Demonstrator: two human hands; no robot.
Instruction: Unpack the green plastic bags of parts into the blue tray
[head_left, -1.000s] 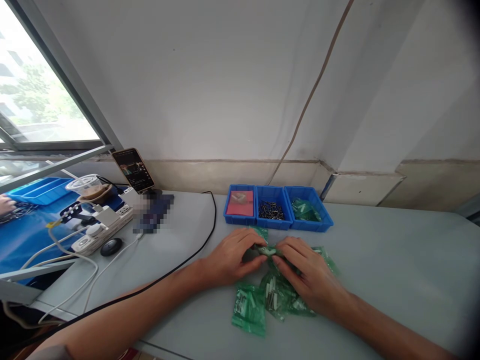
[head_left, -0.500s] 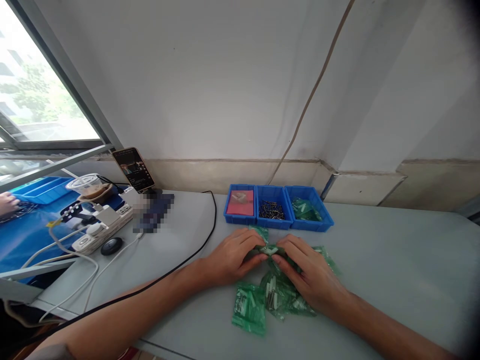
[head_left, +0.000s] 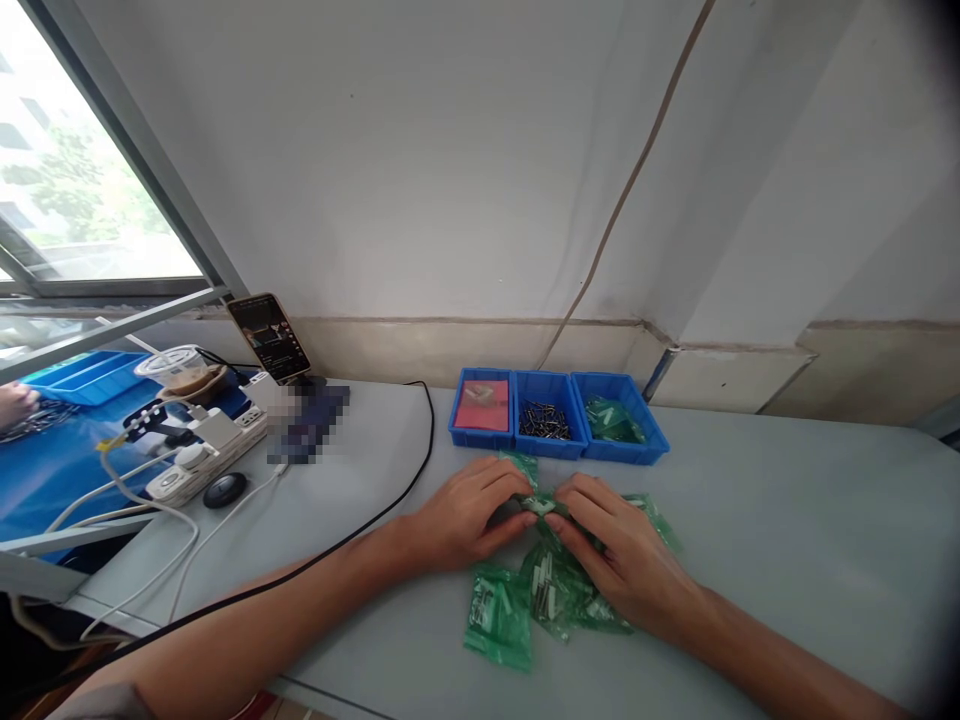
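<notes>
Both hands pinch a small green plastic bag [head_left: 541, 506] between thumbs and fingers, above the grey table. My left hand [head_left: 472, 510] grips its left end; my right hand [head_left: 626, 545] closes on its right end. Below them lies a pile of green bags [head_left: 562, 590] with slim silvery and white pieces inside, partly covered by my right hand. A flat green bag with white print [head_left: 499, 617] lies to the left of the pile. More green plastic [head_left: 523, 464] shows behind my left fingers, and another green bag [head_left: 656, 518] sticks out past my right hand.
Three blue bins stand behind the hands: one with a red card [head_left: 482, 405], one with small dark metal pieces [head_left: 544, 420], one with green bags [head_left: 613, 418]. A black cable [head_left: 375, 520] crosses my left forearm. At left are a power strip [head_left: 206, 460], phone [head_left: 270, 338] and someone's hand [head_left: 16, 404].
My fingers have shifted very slightly on the held green bag, which stays in nearly the same place. The other bags and the bins have not moved.
</notes>
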